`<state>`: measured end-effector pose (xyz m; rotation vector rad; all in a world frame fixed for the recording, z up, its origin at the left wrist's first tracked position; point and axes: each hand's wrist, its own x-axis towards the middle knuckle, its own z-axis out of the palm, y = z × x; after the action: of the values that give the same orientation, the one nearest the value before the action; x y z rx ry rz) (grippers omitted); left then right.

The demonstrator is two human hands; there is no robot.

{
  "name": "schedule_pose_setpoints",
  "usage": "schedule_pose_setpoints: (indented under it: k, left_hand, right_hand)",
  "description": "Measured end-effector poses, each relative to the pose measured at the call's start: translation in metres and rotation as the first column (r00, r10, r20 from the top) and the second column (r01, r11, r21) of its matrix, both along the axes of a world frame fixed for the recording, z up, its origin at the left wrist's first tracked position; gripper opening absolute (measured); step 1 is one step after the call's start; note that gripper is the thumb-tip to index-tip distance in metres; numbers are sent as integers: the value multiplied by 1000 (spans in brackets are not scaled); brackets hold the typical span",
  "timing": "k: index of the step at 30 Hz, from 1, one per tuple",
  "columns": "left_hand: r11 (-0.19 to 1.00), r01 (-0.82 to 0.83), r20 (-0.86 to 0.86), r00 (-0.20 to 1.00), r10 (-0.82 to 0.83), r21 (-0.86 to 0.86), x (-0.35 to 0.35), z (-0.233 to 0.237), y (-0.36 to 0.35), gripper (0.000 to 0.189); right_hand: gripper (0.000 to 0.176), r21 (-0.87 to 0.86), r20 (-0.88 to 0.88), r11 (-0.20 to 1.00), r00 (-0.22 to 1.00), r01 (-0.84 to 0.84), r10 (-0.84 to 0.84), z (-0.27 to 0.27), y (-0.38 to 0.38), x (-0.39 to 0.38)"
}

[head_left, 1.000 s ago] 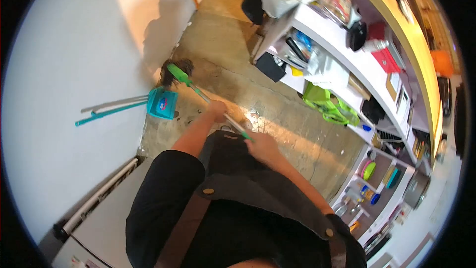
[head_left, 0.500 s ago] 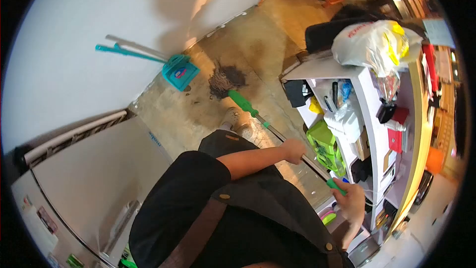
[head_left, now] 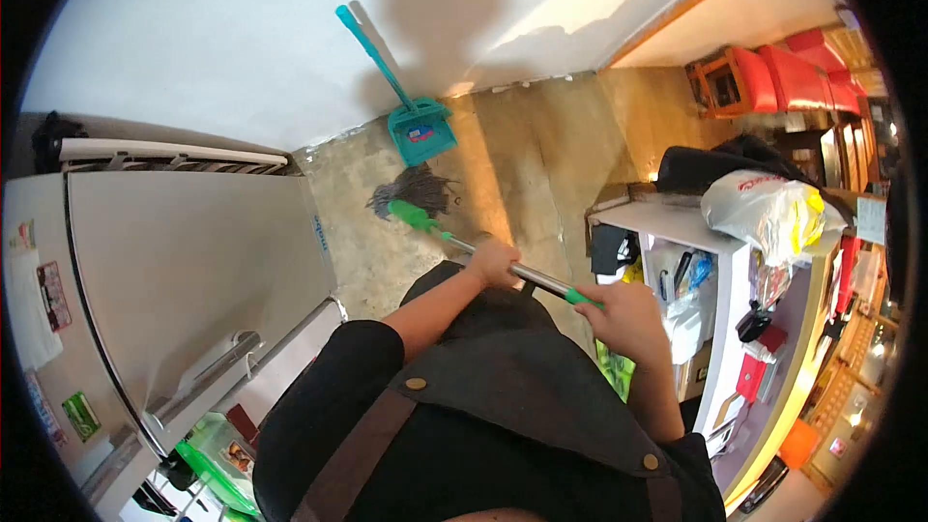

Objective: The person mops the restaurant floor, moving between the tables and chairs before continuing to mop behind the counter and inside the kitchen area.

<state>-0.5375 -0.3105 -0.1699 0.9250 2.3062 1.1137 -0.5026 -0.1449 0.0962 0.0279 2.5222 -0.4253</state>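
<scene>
A mop (head_left: 546, 280) with a metal pole and green fittings slants across the floor in front of me. Its dark grey string head (head_left: 425, 190) lies on the concrete, just below a teal dustpan (head_left: 422, 131) that leans its long handle on the wall. My left hand (head_left: 494, 263) is wrapped round the middle of the pole. Higher up, my right hand (head_left: 626, 317) grips the green end of the handle. Part of the pole is covered by my fingers.
A fridge (head_left: 203, 280) stands on the left. On the right, an open shelf unit (head_left: 667, 220) holds boxes and bags, with a white plastic bag (head_left: 764, 213) on top. Red-seated chairs (head_left: 793, 77) are at the back right, and a white wall (head_left: 242, 39) runs behind the dustpan.
The mop head has moved left over the floor, to below the dustpan. Both hands have shifted left with the pole. My view has turned, so the dustpan and shelves appear further right.
</scene>
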Motion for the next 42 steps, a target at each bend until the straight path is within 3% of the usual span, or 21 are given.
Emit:
schedule_pose_setpoints:
  k: [1,3,7,9,12,14,15,18,20,21,23,25,27,28,31,34,37,39,40,41,42]
  left_hand:
    - [999,-44,-31,999,45,32,-5,-20,-10,17]
    - [991,-44,-81,996,34,-128,-30,-29,-40,17]
    - [976,-40,-191,982,-2,-215,-68,-75,-102,22]
    - [913,-131,-271,962,23,-387,-78,-91,-128,24]
    - [809,-169,-189,979,74,-563,-85,-108,-139,25]
    - [665,-69,-125,991,-37,-743,-79,-109,-133,26]
    - [660,-65,-120,992,-38,-748,-68,-112,-124,26]
    - [804,85,-31,991,-127,-588,-34,-115,-54,29]
    - [834,187,25,979,-204,-519,-20,-77,16,28]
    - [870,189,149,980,-135,-455,-9,-83,50,29]
    - [950,182,33,983,-180,-252,8,-66,118,31]
    - [916,310,5,948,-319,-256,14,-26,184,25]
    - [957,287,-37,957,-288,-42,24,1,227,21]
    - [954,297,-41,954,-298,-32,25,5,245,21]
    - [935,350,18,936,-352,45,16,9,277,15]
    - [912,406,-156,906,-395,51,-10,4,277,11]
    - [856,516,-167,845,-508,6,-47,-11,251,15]
    - [932,329,-185,936,-301,150,-74,-11,217,26]
    - [985,47,-226,974,-9,166,-95,6,189,35]
    - [953,-233,-265,923,280,194,-120,23,156,44]
    - [812,-519,-133,814,565,268,-157,17,122,61]
  right_hand:
    - [15,4,-28,1000,1000,-11,11,-5,-11,-8]
    - [15,17,-96,998,994,-56,57,-27,-31,-19]
    - [18,-42,-163,991,980,-126,118,-96,-73,-37]
    - [23,-44,-147,979,970,-201,192,-147,-94,-45]
    - [25,-58,-95,970,968,-237,231,-178,-115,-52]
    - [26,-80,-54,968,971,-237,233,-185,-105,-46]
    - [26,-123,-46,974,981,-191,187,-184,-89,-34]
    - [30,-126,134,986,983,-105,122,-168,-21,-10]
    - [26,-81,214,997,976,-10,27,-106,35,-5]
    - [29,-35,202,999,979,13,-5,-108,68,9]
    - [26,70,129,995,988,72,-81,-61,118,26]
    - [26,169,64,969,979,179,-192,-20,156,47]
    - [24,212,-78,947,970,242,-231,8,180,68]
    - [26,177,-125,931,945,320,-302,20,184,75]
    - [28,163,-183,888,898,429,-400,23,187,90]
    - [29,217,-213,883,903,415,-372,8,164,86]
    - [32,211,-54,881,905,424,-423,-5,137,56]
    - [32,165,-91,906,920,391,-381,-29,155,44]
    - [33,118,-134,919,923,375,-360,-36,170,37]
    - [36,4,-133,932,924,361,-358,-33,187,26]
    - [37,-177,-104,906,908,385,-407,-51,222,26]
